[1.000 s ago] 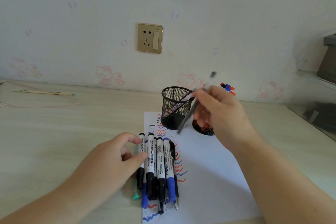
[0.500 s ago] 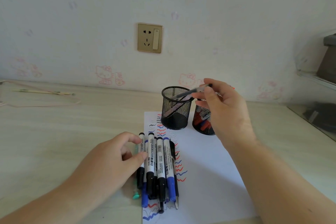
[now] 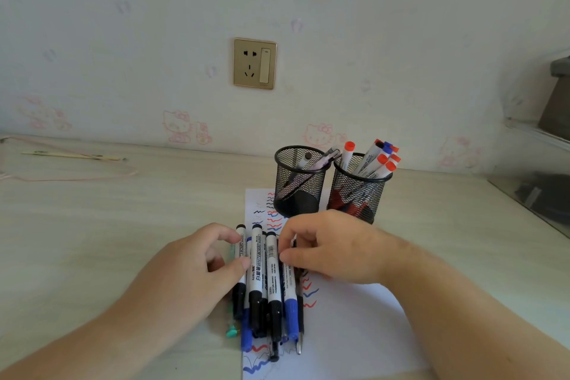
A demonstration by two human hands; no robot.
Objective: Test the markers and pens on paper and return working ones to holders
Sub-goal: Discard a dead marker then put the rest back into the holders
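We saw the row of light, stiff, smooth-barrelled whiteboard markers lying on the scribbled white paper; the left hand steadied it, the right hand pinching one mid-barrel, our preferred grip.

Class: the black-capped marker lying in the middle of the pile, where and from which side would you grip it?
Pinch the white barrel of the marker from above, near its far end. It lies flat, packed against its neighbours, so its sides are blocked. The right hand is already beside it.
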